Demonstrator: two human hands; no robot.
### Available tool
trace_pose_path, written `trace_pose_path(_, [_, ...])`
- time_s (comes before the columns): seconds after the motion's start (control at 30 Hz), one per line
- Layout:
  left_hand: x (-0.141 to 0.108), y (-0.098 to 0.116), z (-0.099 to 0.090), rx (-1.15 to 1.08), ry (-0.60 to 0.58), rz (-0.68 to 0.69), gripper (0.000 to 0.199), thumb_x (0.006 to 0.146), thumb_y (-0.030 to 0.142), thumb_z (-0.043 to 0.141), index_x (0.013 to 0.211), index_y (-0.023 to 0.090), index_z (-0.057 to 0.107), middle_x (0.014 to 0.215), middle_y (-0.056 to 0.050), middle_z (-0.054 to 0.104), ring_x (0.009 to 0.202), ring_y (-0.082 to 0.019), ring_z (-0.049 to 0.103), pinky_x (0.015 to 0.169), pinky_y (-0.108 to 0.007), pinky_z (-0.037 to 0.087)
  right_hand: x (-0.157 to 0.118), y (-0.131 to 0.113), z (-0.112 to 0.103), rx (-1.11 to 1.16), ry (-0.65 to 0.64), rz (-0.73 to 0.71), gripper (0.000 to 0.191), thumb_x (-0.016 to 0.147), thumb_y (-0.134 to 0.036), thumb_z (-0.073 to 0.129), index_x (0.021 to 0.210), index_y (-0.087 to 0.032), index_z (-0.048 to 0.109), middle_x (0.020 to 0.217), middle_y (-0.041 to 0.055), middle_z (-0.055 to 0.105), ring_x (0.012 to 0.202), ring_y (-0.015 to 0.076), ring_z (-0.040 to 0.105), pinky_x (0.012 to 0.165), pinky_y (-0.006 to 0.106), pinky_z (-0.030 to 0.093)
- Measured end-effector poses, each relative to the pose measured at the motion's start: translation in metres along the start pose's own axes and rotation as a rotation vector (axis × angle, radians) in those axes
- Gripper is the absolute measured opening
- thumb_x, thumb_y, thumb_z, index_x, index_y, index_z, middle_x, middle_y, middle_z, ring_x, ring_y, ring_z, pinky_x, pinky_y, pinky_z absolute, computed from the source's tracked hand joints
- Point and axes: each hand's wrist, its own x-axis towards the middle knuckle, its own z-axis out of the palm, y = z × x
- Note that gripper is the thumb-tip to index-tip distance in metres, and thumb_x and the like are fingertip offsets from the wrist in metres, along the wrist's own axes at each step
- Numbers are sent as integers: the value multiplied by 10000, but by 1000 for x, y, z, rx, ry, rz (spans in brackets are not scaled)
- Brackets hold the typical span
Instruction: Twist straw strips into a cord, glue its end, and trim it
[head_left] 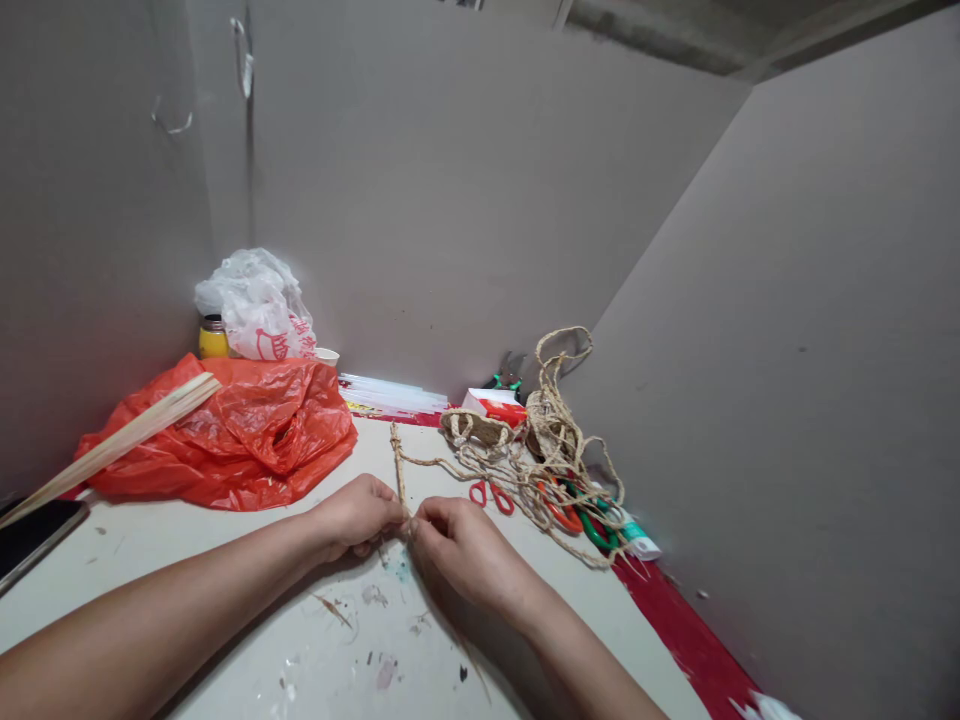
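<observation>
My left hand (365, 516) and my right hand (460, 545) meet over the white tabletop, fingertips pinched on the near end of a braided straw cord (400, 472). The cord stands out away from me between the two hands, its far end knotted or doubled over. A thinner strand runs from it to the right, towards a tangled heap of straw rope (555, 430). Some thin loose fibres trail below my right hand. The exact spot where the fingers grip is partly hidden by the fingertips.
A crumpled red plastic bag (292, 430) lies left with pale straw strips (142, 430) across it. Behind it sit a white bag (259, 300) and a yellow jar (214, 338). Red-handled scissors (493, 496) and a green-handled tool (596, 525) lie right. Grey walls (465, 200) enclose the table.
</observation>
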Motion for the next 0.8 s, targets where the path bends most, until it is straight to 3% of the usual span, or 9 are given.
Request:
trace_pose_path(0.17, [-4, 6, 1, -145, -81, -3, 243, 588, 249, 549, 501, 205, 326, 397, 108, 252, 342, -23, 138, 350, -201, 74, -11, -14, 12, -66, 22, -18, 246, 853, -224, 427, 767, -196, 655, 749, 56, 696, 633, 151, 576, 566, 240, 316])
trace_pose_path(0.27, [-5, 8, 1, -198, -112, -1, 190, 578, 249, 580, 549, 196, 400, 402, 114, 266, 355, -21, 129, 364, -202, 59, -13, -17, 4, -93, 17, -16, 221, 821, -221, 465, 725, -191, 663, 698, 53, 686, 591, 148, 563, 546, 243, 310])
trace_pose_path(0.33, [-5, 8, 0, -218, -118, 9, 162, 575, 241, 605, 594, 188, 454, 405, 117, 274, 359, -21, 132, 369, -204, 54, -10, -14, -8, 25, 4, -9, 265, 814, -242, 470, 602, -175, 614, 582, 29, 631, 530, 130, 520, 509, 230, 304])
trace_pose_path(0.4, [-5, 7, -2, -237, -134, 16, 174, 584, 246, 634, 616, 182, 475, 413, 120, 265, 366, -21, 129, 374, -206, 49, -3, -8, -19, 174, 98, 27, 337, 831, -307, 459, 537, -170, 550, 522, 13, 579, 486, 116, 477, 482, 221, 310])
trace_pose_path(0.5, [-3, 6, -4, -253, -170, 16, 192, 606, 263, 667, 648, 170, 504, 427, 123, 255, 375, -20, 123, 378, -204, 46, 8, 2, -23, 349, 248, 68, 304, 834, -394, 470, 662, -165, 572, 635, 20, 622, 461, 101, 451, 462, 220, 333])
trace_pose_path(0.57, [-2, 5, -5, -254, -193, 23, 197, 626, 277, 670, 670, 170, 511, 435, 120, 267, 378, -22, 126, 376, -201, 54, 12, 7, -15, 474, 115, 100, 281, 833, -407, 476, 735, -163, 578, 670, 17, 629, 424, 87, 421, 423, 216, 309])
trace_pose_path(0.67, [-1, 3, -4, -223, -190, 57, 200, 650, 301, 660, 685, 177, 508, 449, 104, 335, 376, -30, 154, 364, -197, 81, 15, 10, -2, 621, -164, 194, 339, 852, -426, 462, 661, -160, 547, 486, -41, 484, 361, 61, 295, 375, 210, 201])
trace_pose_path(0.8, [-1, 0, -2, -94, -170, 106, 179, 674, 315, 619, 678, 160, 529, 514, 51, 481, 370, -33, 239, 344, -188, 137, 17, 13, 1, 676, -254, 227, 379, 866, -402, 454, 600, -152, 555, 406, -79, 341, 363, 56, 232, 380, 218, 138])
